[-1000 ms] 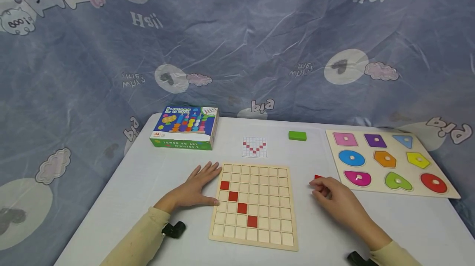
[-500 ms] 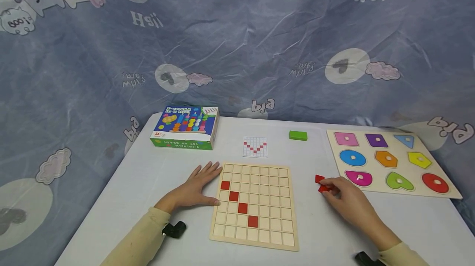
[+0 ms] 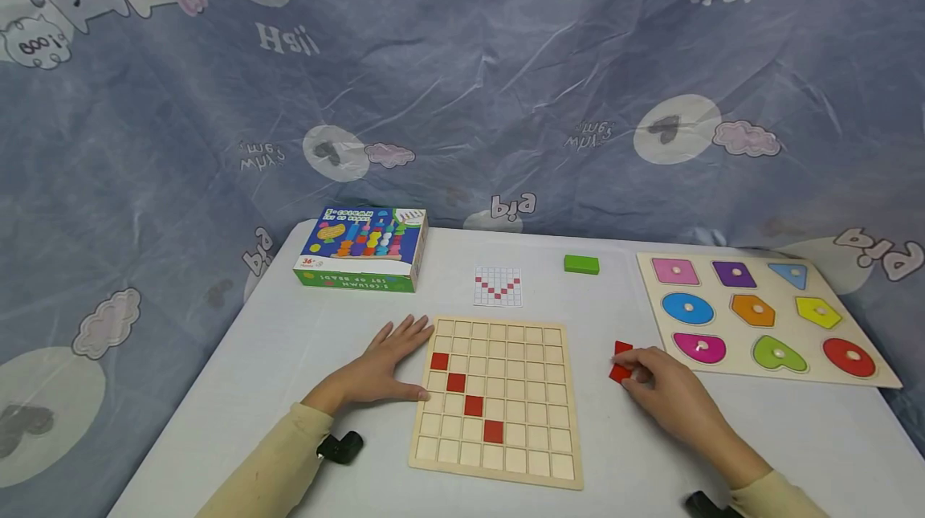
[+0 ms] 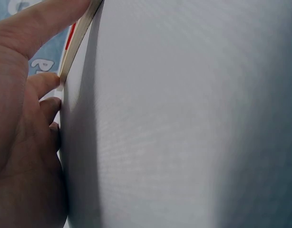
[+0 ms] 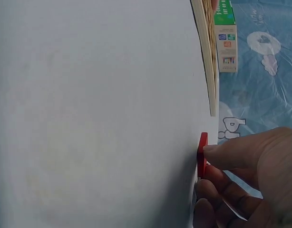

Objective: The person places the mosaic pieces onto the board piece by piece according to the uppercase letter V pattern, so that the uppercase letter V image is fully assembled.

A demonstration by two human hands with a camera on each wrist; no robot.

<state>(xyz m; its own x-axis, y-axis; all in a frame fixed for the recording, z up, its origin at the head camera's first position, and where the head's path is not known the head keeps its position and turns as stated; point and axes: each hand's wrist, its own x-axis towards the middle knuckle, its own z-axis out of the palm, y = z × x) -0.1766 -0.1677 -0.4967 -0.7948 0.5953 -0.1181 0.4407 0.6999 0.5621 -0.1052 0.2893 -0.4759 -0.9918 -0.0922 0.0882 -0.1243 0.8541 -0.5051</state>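
Note:
My left hand (image 3: 377,372) rests with fingers spread along the left edge of a wooden grid board (image 3: 535,397); its thumb and fingertips touch the edge. In the left wrist view, that hand (image 4: 22,123) lies against the board's side. Four-sided red tiles, several of them, run diagonally down the grid, one red tile (image 3: 473,405) near its middle. To the right of the board, my right hand (image 3: 668,393) pinches a red tile (image 3: 619,373) between thumb and fingers, low over the table. A second red tile (image 3: 621,347) lies just beyond, partly covered by the fingers.
A small pattern card (image 3: 497,287) lies behind the board. A toy box (image 3: 361,249) stands at the back left, a green block (image 3: 581,264) at the back. At the right lies a shape puzzle board (image 3: 721,316). A patterned sheet (image 3: 462,100) hangs behind the table.
My right hand first shifted right, uncovering the red tiles, then moved slightly left with the nearer tile, which has slid left too. The left hand has stayed at the board.

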